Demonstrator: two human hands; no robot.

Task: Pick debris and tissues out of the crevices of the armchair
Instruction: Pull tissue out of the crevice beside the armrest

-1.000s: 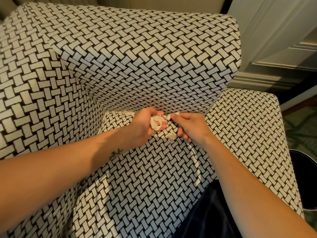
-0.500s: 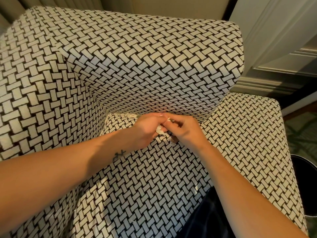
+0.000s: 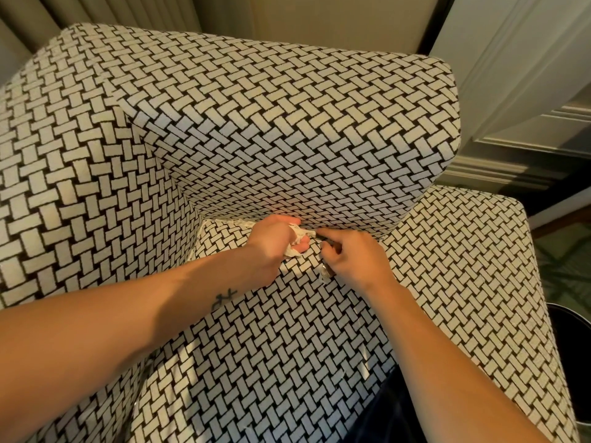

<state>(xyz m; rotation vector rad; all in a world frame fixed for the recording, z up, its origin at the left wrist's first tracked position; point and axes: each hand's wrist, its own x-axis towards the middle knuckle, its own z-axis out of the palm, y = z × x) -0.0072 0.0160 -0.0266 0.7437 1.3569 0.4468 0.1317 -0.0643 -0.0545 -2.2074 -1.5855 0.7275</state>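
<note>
Left hand (image 3: pixel 271 243): fingers curled round a crumpled tissue wad (image 3: pixel 296 239), which bulges out past the fingertips towards the right hand (image 3: pixel 358 260). Both hands sit at the back crevice (image 3: pixel 351 231) of the armchair (image 3: pixel 287 139), where the backrest meets the seat cushion (image 3: pixel 271 346).

Right hand: index finger (image 3: pixel 321 232) stretched out to the tip of the wad at the crevice line, the other fingers curled in. A small scrap (image 3: pixel 326 274), pale and a bit shiny, pokes out under those curled fingers and looks held there. Can't tell whether the index and thumb actually pinch the tissue or only touch it.

More to get: a pale tissue strip (image 3: pixel 235 222) lies along the crevice just beyond the left hand, on the side away from the right hand, partly tucked under the backrest.

Handling, my read: tissue is near weightless, soft and tears easily, more so if wedged. Pinch low, close to where it enters the gap, and pull slowly along the seam, not straight up. Small scraps slip easily, so use a fingertip pinch and don't overfill the left hand. A dark bin (image 3: pixel 572 362) sits beyond the right forearm, outside the armrest; likely the drop point.
</note>
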